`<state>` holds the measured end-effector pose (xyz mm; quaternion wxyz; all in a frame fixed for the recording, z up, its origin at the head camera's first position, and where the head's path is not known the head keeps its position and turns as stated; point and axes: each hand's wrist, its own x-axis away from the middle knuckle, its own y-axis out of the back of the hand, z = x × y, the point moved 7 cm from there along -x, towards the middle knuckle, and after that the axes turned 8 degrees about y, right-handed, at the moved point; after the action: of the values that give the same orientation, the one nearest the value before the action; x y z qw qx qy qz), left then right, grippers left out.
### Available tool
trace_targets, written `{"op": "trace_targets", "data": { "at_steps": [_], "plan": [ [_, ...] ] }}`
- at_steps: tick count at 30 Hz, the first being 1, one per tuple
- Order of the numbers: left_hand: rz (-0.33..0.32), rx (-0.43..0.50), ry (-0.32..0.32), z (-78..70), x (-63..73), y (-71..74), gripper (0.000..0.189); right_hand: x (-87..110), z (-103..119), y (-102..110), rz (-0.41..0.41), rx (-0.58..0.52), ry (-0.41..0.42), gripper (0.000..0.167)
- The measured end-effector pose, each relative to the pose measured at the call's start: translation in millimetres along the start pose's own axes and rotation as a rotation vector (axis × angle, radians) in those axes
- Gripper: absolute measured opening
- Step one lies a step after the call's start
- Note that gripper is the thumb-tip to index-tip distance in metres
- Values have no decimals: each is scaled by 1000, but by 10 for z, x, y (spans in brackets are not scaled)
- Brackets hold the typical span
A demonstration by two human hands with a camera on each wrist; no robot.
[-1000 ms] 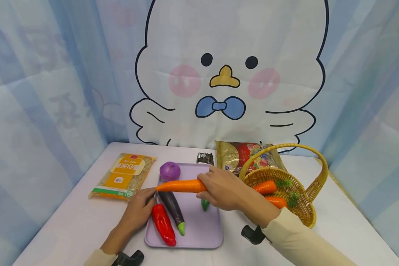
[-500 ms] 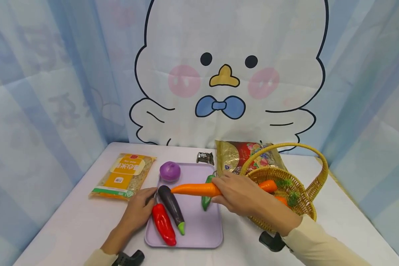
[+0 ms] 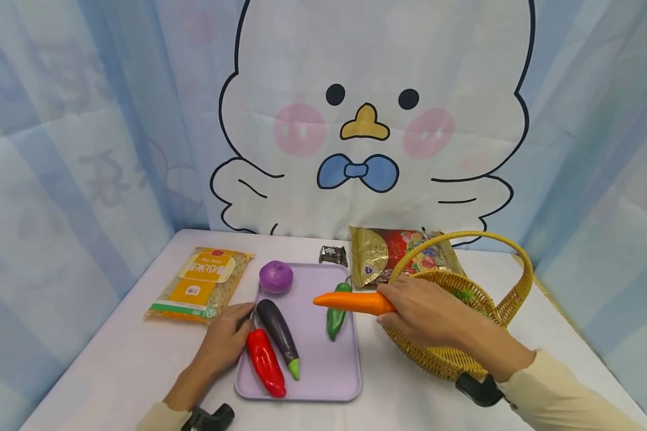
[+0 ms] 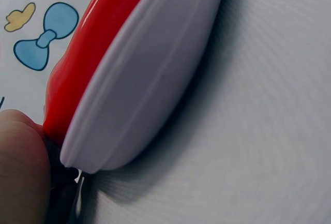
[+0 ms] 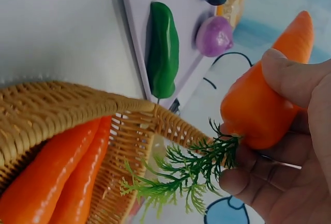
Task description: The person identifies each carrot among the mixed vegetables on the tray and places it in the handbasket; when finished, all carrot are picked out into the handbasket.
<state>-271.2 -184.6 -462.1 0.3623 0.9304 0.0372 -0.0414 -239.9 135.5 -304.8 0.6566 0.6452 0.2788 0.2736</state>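
Observation:
My right hand (image 3: 426, 308) grips an orange carrot (image 3: 356, 302) by its thick end, above the near side of the wicker basket (image 3: 442, 359). Its green leafy top (image 5: 191, 172) shows in the right wrist view. My left hand (image 3: 229, 338) is at the left edge of the lilac tray (image 3: 323, 365), fingers bent around a dark, slim thing (image 4: 59, 198) with a shiny metal sliver; its kind is mostly hidden. On the tray lie a red pepper (image 3: 266, 364), an eggplant (image 3: 279, 335), a purple onion (image 3: 276, 276) and a green chili pepper (image 3: 336, 317).
More carrots (image 5: 57, 172) lie in the basket, whose tall handle (image 3: 517, 263) arches up. A yellow-labelled grain bag (image 3: 202, 284) lies left of the tray. Behind stand a gold and red packet (image 3: 374, 251) and a small dark packet (image 3: 333, 256).
My right hand has carried the carrot rightward, from above the tray's left side to near the basket, uncovering the green chili pepper. My left hand stays in place.

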Motion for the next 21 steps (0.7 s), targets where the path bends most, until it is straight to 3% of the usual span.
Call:
{"op": "trace_targets", "data": {
  "at_steps": [12,21],
  "plan": [
    [-2,10,3,-10,16,-1,43,159,-232,163,34,-13,-24,31],
    [-14,2,1,-13,19,18,42,372,-420,123,49,-83,-53,32]
  ]
}}
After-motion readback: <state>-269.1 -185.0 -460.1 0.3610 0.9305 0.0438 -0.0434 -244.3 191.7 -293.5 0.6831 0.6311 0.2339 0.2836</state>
